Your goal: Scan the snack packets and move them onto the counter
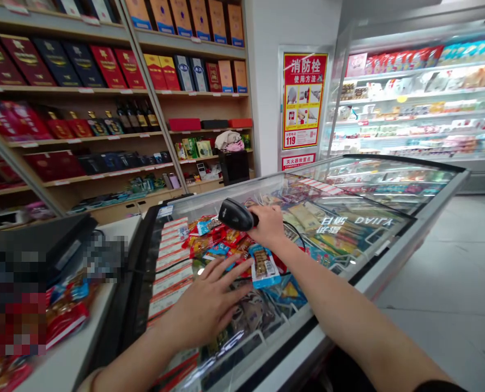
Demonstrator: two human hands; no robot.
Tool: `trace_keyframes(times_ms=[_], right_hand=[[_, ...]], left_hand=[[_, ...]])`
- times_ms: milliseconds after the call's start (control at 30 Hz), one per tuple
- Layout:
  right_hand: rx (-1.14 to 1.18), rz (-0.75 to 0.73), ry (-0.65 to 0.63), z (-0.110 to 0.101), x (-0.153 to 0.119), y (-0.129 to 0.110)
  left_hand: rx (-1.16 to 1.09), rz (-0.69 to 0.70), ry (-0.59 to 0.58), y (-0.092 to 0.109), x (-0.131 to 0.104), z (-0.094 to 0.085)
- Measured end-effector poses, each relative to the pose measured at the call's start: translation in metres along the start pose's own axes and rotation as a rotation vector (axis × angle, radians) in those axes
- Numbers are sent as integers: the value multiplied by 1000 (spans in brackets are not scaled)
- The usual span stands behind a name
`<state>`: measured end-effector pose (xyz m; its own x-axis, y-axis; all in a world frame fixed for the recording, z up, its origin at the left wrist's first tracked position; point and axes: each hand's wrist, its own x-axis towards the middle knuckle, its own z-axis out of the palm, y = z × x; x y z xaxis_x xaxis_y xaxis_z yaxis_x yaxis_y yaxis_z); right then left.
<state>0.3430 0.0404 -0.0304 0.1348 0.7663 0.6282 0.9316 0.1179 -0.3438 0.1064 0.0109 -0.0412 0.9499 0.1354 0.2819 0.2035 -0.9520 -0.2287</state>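
A black handheld barcode scanner (237,214) is gripped in my right hand (268,226), its head pointing left over a pile of small snack packets (210,239). The red, yellow and blue packets lie on the glass top of a freezer (340,218). A blue-edged packet (264,265) with a clear window lies just below my right hand. My left hand (213,296) is spread palm down at the near side of the pile, its fingertips over the closest packets. A thin black cable runs beside the scanner.
At the left, a white counter (73,337) holds more red packets (65,321) and dark equipment, partly pixelated. Behind stand shelves (123,90) of boxed goods and bottles. A red sign (305,100) hangs on the wall. A lit refrigerated display (422,103) is at the back right.
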Motion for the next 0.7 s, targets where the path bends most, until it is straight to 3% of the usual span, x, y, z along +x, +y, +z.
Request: trace_keyframes(times_ms=[133, 200, 267, 333, 433, 533, 600, 700], right_hand=[[1, -15, 1, -1, -1, -2], [8, -20, 7, 0, -1, -1], [11, -18, 19, 0, -1, 1], [7, -10, 35, 0, -1, 2], [8, -3, 54, 0, -1, 3], [28, -17, 52, -1, -2, 1], [50, -41, 39, -2, -3, -2], [109, -108, 14, -4, -6, -9]], left_hand=[[-56, 43, -84, 6, 9, 13], [-123, 28, -38, 2, 7, 14], [-261, -38, 92, -5, 1, 10], [-466, -206, 295, -15, -5, 1], [-882, -642, 619, -33, -12, -14], [-1403, -1048, 829, -48, -13, -29], [-1710, -1199, 936, -54, -12, -38], [-2013, -1217, 1055, -58, -12, -45]])
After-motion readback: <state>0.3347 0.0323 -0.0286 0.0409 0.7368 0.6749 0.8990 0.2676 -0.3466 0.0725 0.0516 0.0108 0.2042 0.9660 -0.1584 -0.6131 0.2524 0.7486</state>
